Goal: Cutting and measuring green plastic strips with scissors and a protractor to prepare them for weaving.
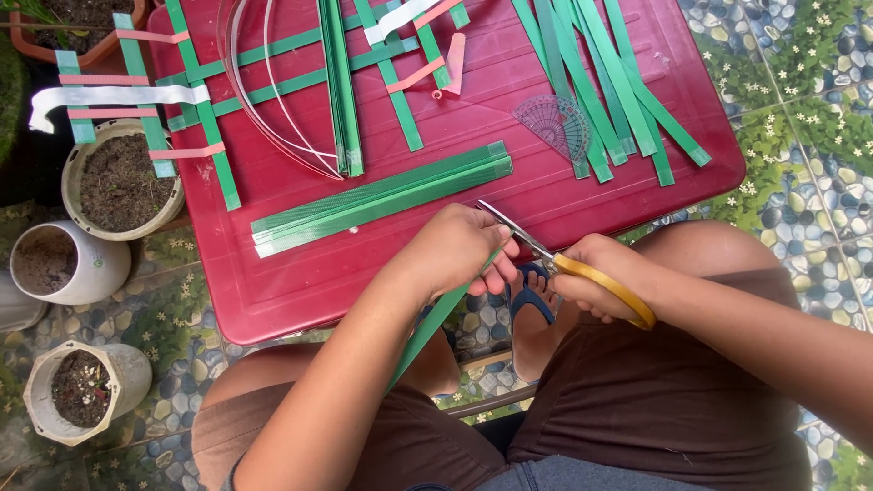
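Observation:
My left hand (459, 252) grips a long green strip (429, 327) that runs down toward my lap. My right hand (605, 277) holds yellow-handled scissors (571, 266), whose blades point up-left over my left hand's fingers, at the near edge of a red plastic table (300, 282). A bundle of green strips (382, 198) lies on the table just beyond my left hand.
More green strips (609, 86) fan out at the table's far right, beside a clear protractor (555, 123). Woven green, pink and white strips (182, 100) lie at the far left. Three pots of soil (118, 182) stand left of the table on the pebble-pattern floor.

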